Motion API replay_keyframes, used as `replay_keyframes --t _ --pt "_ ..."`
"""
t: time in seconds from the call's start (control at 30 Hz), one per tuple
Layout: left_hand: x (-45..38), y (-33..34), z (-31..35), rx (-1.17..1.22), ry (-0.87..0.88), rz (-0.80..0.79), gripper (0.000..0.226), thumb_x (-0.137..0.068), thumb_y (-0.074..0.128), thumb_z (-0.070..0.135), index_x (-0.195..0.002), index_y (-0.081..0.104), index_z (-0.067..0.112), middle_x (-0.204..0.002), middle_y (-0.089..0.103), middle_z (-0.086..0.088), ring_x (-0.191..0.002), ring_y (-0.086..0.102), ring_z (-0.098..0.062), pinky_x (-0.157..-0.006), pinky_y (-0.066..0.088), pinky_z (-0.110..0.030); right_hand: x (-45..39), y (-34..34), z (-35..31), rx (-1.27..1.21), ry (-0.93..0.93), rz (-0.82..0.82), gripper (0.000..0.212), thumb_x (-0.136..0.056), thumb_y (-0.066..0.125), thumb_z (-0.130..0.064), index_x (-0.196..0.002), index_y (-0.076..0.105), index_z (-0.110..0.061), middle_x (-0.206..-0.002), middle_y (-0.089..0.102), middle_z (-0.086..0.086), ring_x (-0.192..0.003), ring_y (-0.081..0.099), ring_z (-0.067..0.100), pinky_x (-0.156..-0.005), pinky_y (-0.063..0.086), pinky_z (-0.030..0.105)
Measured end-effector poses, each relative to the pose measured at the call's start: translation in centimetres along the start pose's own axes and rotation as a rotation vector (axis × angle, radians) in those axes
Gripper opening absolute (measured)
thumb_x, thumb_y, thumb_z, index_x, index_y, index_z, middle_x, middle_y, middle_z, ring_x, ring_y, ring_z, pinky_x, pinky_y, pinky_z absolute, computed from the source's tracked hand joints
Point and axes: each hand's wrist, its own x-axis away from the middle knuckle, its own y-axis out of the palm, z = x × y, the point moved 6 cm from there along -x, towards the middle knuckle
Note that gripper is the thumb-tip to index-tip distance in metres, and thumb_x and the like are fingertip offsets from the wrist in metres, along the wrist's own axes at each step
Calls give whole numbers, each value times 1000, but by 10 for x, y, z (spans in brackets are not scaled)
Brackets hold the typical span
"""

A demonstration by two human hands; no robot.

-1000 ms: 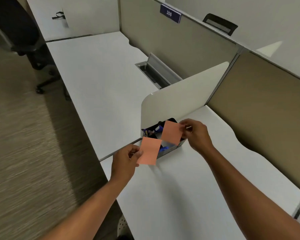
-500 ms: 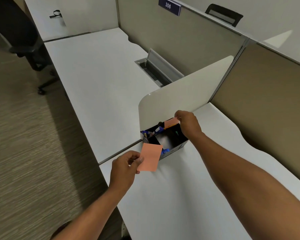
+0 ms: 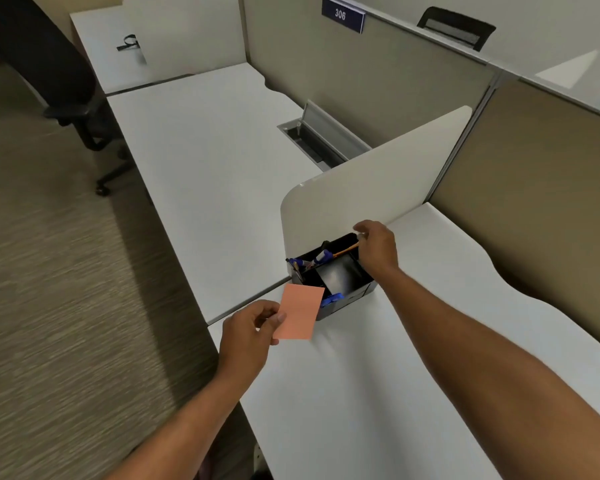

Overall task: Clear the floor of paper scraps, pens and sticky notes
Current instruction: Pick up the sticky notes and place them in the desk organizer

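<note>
The left hand (image 3: 248,336) pinches one orange sticky note (image 3: 299,312) by its near left edge, between thumb and curled fingers. The note is flat and nearly rectangular, with its long side pointing away from the person. It hangs just in front of the black organizer (image 3: 333,277), and its far corner covers the organizer's front left edge.

The right hand (image 3: 376,247) is at the back right corner of the organizer, fingers curled on a second orange note (image 3: 347,250), which lies almost edge-on in the back compartment. Blue pens (image 3: 303,263) stand in the left part of the organizer.

I think the left note goes next into the organizer; the left hand is nearer, and the way is forward and slightly right.
</note>
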Motion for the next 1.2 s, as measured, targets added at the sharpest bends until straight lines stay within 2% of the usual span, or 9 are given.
replay_keyframes --t 0.13,0.23,0.3,0.47,0.6,0.63,0.7,0.83,1.2 --pt "-5 11 7 -35 13 6 17 -97 73 17 -96 74 34 -95 75 16 -85 74 -10 -62 63 -24 45 6 -23 -137 -144 -218 22 -103 59 -24 -116 75 -15 -110 77 -3 -104 70 12 -91 54 27" --pt "-10 22 10 -77 30 5 12 -97 74 20 -105 77 29 -96 74 19 -89 74 -12 -65 65 -24 88 11 -29 -166 -262 -479 26 -104 61 -33 -123 74 -22 -107 72 -21 -99 65 -11 -81 50 8" --pt "-11 28 12 -85 40 4 14 -97 74 19 -109 79 24 -95 74 18 -90 74 -12 -67 66 -26 106 9 -27 -115 -308 -532 27 -100 66 -32 -124 73 -23 -109 70 -21 -101 64 -11 -81 47 6" --pt "-11 40 15 -111 73 -42 24 -96 74 19 -119 76 26 -106 76 18 -95 72 -1 -78 63 -24 99 -6 -16 -109 -287 -405 14 -97 70 -12 -109 77 -14 -96 73 -4 -86 67 13 -79 56 29" --pt "-9 38 11 -135 50 -39 37 -95 76 23 -129 69 31 -115 72 19 -102 70 2 -82 53 -14 59 -33 -14 -56 -327 -159 19 -99 64 -3 -112 76 -9 -100 73 1 -88 64 14 -74 44 4" --pt "-8 38 8 -148 44 -39 35 -96 75 21 -129 69 31 -116 72 20 -102 69 2 -83 55 -16 47 -38 -15 -15 -348 -109 19 -99 63 -2 -111 77 -8 -102 74 3 -91 64 14 -76 42 3" --pt "-6 36 3 -176 31 -51 31 -99 70 18 -128 69 30 -114 71 22 -103 69 0 -88 61 -25 24 -42 -16 48 -382 -58 20 -98 61 2 -108 76 -6 -105 76 8 -94 68 21 -81 47 16" --pt "-2 35 -6 -207 15 -72 29 -103 64 20 -130 70 29 -108 72 20 -100 69 -2 -89 64 -37 -11 -34 -11 203 -403 -43 24 -101 55 2 -110 76 -7 -106 75 12 -100 67 30 -87 55 40" --pt "6 26 -19 -245 -27 -81 28 -105 60 23 -129 69 34 -108 73 18 -100 69 -5 -88 63 -34 -34 14 2 596 -365 -227 52 -86 47 15 -122 72 -14 -112 70 10 -112 56 34 -78 47 35"
